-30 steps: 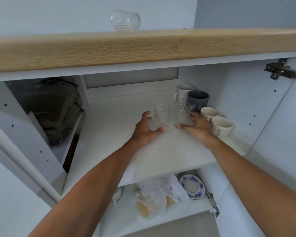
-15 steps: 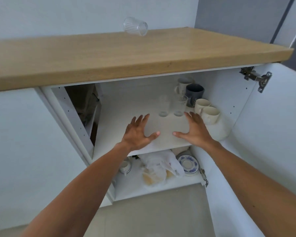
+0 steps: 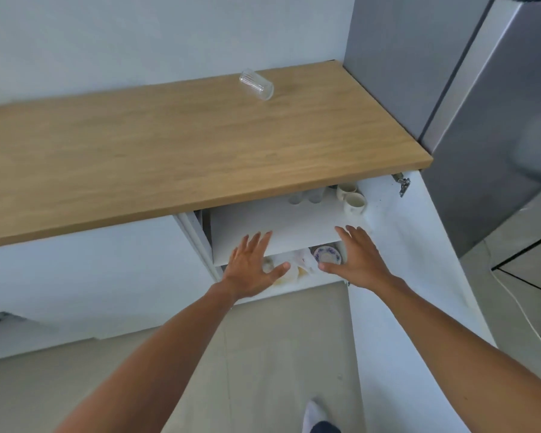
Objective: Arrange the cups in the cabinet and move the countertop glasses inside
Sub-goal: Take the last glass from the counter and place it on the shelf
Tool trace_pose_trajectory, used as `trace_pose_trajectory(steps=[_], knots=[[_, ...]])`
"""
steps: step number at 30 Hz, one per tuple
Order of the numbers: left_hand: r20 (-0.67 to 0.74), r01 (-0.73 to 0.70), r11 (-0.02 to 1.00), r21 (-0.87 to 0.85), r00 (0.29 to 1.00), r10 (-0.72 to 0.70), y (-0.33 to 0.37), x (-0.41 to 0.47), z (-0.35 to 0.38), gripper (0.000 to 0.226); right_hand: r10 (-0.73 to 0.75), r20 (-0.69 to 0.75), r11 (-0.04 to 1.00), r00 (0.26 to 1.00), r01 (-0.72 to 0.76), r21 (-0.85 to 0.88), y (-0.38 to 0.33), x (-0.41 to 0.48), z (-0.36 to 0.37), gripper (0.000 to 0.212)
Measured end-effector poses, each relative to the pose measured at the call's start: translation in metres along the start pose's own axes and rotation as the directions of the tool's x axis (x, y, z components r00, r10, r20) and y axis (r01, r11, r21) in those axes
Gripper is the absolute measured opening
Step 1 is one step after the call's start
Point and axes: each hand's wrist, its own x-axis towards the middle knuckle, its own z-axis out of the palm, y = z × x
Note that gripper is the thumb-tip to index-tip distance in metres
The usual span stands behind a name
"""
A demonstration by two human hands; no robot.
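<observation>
A clear ribbed glass (image 3: pixel 256 86) stands upside down at the back of the wooden countertop (image 3: pixel 175 145). Below it the white cabinet shelf (image 3: pixel 275 229) holds two small clear glasses (image 3: pixel 303 199) side by side, partly hidden under the countertop edge. Two cream cups (image 3: pixel 352 199) stand to their right. My left hand (image 3: pixel 252 265) and my right hand (image 3: pixel 355 256) hover in front of the shelf edge, fingers spread, holding nothing.
The lower shelf carries a blue-patterned saucer (image 3: pixel 327 255) and a crumpled plastic bag (image 3: pixel 297 264). The open white cabinet door (image 3: pixel 416 276) stands at the right. A grey fridge (image 3: pixel 481 135) rises beyond the counter's right end. My foot (image 3: pixel 317 418) shows on the floor.
Both hands let go of the two glasses, left them on the shelf, and drew back out of the cabinet. My head has risen, so the countertop now shows from above.
</observation>
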Motion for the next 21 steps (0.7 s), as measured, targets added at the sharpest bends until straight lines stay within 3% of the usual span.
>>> trace_pose_trajectory(steps=[10, 21], knots=[[-0.118, -0.113, 0.992, 0.053, 0.986, 0.119, 0.048, -0.035, -0.132, 0.089, -0.119, -0.029, 0.993, 0.992, 0.119, -0.015, -0.075, -0.03, -0.11, 0.103], [-0.21, 0.035, 0.995, 0.096, 0.978, -0.014, 0.038, 0.053, -0.194, 0.093, -0.198, -0.056, 0.98, 0.979, 0.196, -0.043, -0.103, 0.086, -0.172, 0.105]])
